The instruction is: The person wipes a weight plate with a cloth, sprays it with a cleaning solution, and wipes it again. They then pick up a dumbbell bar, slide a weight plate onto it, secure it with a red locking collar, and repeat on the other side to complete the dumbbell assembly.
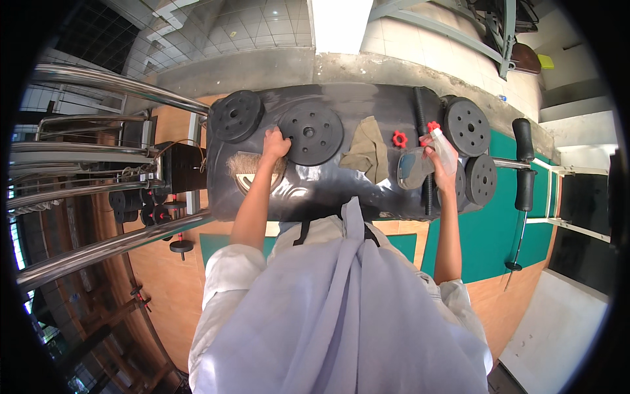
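On a black padded bench, my left hand (277, 144) grips the left rim of a black round weight plate (312, 134) with curled fingers. My right hand (445, 161) is wrapped around a clear spray bottle (416, 169) with a red and white nozzle, tilted over the bench. Between the hands lies a crumpled olive cloth (367, 150). A red star-shaped collar nut (399, 138) sits left of the nozzle. Close under my left wrist rests a bristle brush (244, 169) with a cream handle, partly covered by the forearm. A black ridged bar (420, 111) runs beneath the bottle.
Another weight plate (236, 116) lies at the bench's left end. More plates (467, 126) are at the right end. Chrome rails (125, 88) of a machine reach the bench from the left. Foam rollers (524, 189) stand right. A green mat (502, 217) covers part of the floor.
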{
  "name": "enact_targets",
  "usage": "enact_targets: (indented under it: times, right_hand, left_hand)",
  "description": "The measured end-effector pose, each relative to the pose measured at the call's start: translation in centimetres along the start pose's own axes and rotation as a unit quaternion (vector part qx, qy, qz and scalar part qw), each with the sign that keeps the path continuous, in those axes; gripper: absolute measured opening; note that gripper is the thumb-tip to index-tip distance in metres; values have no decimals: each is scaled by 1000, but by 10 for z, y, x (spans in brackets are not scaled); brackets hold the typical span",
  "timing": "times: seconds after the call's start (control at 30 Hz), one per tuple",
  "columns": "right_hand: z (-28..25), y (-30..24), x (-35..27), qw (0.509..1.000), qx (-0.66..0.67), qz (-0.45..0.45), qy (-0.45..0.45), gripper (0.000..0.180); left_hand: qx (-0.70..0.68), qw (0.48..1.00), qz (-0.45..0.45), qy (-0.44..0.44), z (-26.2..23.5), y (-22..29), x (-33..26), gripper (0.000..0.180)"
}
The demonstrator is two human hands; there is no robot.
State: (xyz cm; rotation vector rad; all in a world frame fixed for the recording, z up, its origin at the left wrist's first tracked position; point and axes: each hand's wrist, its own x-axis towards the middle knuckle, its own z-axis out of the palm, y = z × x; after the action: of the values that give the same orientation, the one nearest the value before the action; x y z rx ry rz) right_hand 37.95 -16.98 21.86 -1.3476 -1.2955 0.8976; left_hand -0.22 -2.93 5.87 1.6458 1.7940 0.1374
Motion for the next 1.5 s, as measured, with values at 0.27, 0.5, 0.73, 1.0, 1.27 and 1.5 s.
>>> enact_targets:
  times: [0.27, 0.5, 0.73, 1.0, 1.27, 1.5]
  right_hand:
    - [23, -37, -20, 990, -8, 116, -77, 16]
    - [87, -5, 0, 960, -72, 231, -140, 23]
    - [115, 16, 25, 961, -112, 204, -148, 26]
    - [115, 26, 42, 976, -97, 192, -42, 27]
    - [78, 26, 17, 962, -151, 224, -34, 26]
    - [60, 18, -26, 970, -42, 228, -74, 23]
  left_hand:
    - [42, 998, 14, -39, 23, 31, -29, 66]
    - [-23, 996, 55, -69, 13, 9, -26, 66]
    - [-133, 989, 60, -20, 14, -5, -44, 66]
    - [-106, 992, 64, -35, 9, 12, -64, 60]
    - [-89, 993, 72, -40, 13, 19, -70, 54]
    - [-42, 994, 96, -37, 22, 35, -75, 55]
